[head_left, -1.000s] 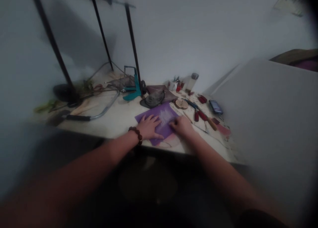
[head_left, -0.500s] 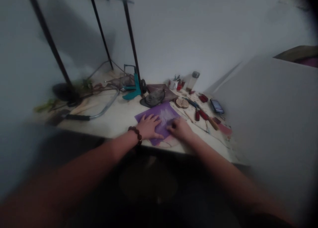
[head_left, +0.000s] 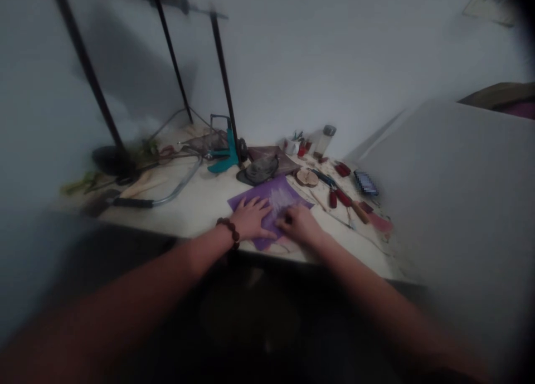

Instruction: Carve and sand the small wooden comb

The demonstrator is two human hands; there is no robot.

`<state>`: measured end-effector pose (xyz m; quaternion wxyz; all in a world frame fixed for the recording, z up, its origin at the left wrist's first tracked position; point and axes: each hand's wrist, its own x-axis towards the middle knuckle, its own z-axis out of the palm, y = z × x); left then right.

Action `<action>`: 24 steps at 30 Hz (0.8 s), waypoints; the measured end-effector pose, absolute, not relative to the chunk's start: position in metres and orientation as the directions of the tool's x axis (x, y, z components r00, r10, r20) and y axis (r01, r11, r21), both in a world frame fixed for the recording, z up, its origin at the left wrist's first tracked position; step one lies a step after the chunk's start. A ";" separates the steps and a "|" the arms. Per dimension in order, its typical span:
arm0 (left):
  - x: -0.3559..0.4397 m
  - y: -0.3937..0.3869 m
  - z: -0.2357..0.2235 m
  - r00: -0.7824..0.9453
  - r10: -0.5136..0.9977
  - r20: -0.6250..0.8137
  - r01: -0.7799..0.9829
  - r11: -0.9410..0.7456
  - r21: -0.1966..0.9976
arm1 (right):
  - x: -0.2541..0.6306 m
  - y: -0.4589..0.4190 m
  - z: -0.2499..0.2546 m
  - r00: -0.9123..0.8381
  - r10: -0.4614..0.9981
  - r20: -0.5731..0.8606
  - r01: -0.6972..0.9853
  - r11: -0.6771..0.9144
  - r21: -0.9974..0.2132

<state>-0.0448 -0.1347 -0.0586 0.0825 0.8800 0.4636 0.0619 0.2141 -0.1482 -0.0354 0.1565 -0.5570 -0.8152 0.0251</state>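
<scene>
A purple sheet (head_left: 246, 196) lies at the front edge of the pale table, with whitish streaks (head_left: 280, 200) across its middle. My left hand (head_left: 249, 219) rests flat on the sheet's left part, fingers spread; a brown bead bracelet (head_left: 229, 228) circles that wrist. On the right part of the sheet is my right hand (head_left: 303, 223), its fingers curled together in a pinch. Whatever sits between those fingertips is too small and dark to make out. Some pinkish material (head_left: 286, 243) shows under the sheet's near corner.
Behind the sheet are a grey cap-like object (head_left: 259, 169) and a wood slice (head_left: 307, 177). Red-handled tools (head_left: 343, 197), a phone (head_left: 366, 182) and a bottle (head_left: 325, 141) are at right. A hacksaw-like frame (head_left: 178, 192), a teal tool (head_left: 225, 160) and dark posts (head_left: 223, 74) stand left.
My right hand has shifted slightly left and toward me over the purple sheet. My left hand stays flat in place. The whole view has moved a little.
</scene>
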 end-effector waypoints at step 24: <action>-0.044 -0.133 -0.062 0.560 0.827 0.041 0.806 -0.556 0.204 | 0.214 -0.146 -0.037 -0.303 0.932 0.199 0.916 0.342 -0.210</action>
